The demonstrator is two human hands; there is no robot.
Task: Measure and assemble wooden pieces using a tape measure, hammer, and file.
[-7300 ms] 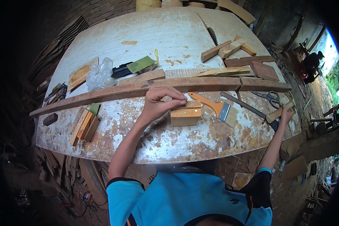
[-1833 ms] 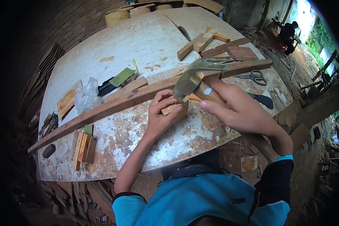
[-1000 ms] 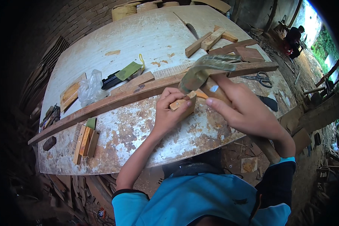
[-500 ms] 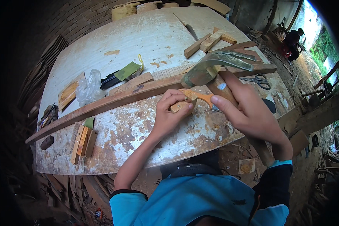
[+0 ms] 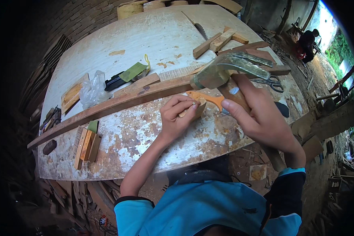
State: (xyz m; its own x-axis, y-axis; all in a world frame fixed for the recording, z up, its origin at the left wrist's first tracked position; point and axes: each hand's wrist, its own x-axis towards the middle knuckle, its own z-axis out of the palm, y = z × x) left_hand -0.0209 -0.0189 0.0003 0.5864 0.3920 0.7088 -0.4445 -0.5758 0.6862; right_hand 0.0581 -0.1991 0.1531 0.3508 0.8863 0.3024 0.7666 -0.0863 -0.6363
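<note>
The hammer [image 5: 212,78] has lifted, gripped in the right hand [image 5: 259,116]; the left hand [image 5: 177,114] pinches a nail [image 5: 194,103], not yet flush, at the wooden block [image 5: 201,109].

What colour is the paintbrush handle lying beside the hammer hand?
The paintbrush handle is orange, visible in the head view.

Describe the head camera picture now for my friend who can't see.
The right hand holds a wooden-handled metal claw hammer near a small tan wooden block; the left hand grips the block and pinches what looks like a metal nail. An orange-handled brush lies on the patchy white table.
</note>
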